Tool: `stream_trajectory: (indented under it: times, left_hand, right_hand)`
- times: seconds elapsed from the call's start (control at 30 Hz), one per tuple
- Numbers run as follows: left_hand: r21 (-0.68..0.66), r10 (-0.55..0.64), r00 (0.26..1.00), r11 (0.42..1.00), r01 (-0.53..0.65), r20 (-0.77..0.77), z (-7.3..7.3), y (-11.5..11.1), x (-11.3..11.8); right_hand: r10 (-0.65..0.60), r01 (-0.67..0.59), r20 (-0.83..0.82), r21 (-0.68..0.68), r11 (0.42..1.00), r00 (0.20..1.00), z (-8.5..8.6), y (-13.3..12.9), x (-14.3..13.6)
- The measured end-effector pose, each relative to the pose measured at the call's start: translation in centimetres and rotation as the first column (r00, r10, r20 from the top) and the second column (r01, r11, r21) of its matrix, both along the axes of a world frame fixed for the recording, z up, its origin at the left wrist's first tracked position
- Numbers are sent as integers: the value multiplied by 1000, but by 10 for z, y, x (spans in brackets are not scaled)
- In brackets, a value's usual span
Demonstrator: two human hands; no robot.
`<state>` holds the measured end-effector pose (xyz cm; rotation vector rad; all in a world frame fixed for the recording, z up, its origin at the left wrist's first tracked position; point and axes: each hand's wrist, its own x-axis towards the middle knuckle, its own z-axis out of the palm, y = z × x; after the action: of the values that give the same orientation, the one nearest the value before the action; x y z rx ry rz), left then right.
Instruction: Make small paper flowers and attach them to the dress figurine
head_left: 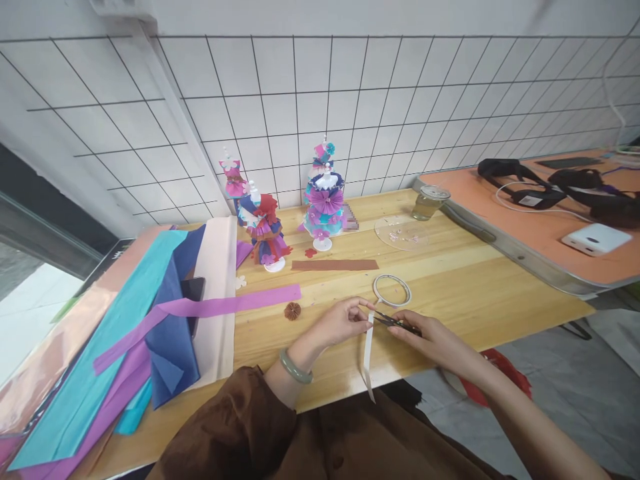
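Note:
Near the table's front edge, my left hand [350, 320] pinches a narrow white strip [368, 353], whose lower end hangs down past the edge. My right hand [425, 335] grips dark scissors [391, 321], their blades pointing left at the strip close to my left fingertips. Just beyond the hands lies a roll of white tape [393, 291] on its side. A small pleated brown paper rosette [293, 311] rests left of my left hand. Farther back is a flat brown paper strip [335, 265]. A long purple paper strip [260, 300] reaches in from the left.
Two dolls in paper dresses [324, 207] [265, 230] stand at the back, before a tiled wall. Folded coloured papers [100, 340] and a dark phone [194, 300] are at left. A clear plate [401, 233], a lidded cup [429, 203] and an orange table [540, 247] are at right.

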<state>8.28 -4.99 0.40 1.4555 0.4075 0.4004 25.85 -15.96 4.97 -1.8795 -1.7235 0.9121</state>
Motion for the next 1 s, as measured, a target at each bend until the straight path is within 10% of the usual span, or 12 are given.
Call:
stream_trajectory:
  times: [1.0]
  left_hand:
    - [-29,-43,999,999,43,-3,1,-2,-1]
  right_hand:
    - [48,-65,154,108,992,987,9,12,-10]
